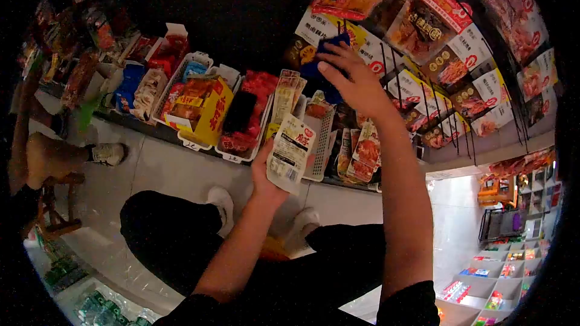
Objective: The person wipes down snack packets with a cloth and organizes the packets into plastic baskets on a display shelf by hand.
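My left hand holds a white snack packet with printed text, its label side facing up. Farther right and higher, my right hand has its fingers around a dark blue item, in front of the hanging packets. Below it stands a white basket with packets inside. Just beyond my left hand, several pale packets stand upright. A black object lies on red packets left of them.
A yellow box of snacks stands in a white basket at left. Packets hang on hooks at right. A person's shoe and a wooden stool are at far left. Shelves with goods stand lower right.
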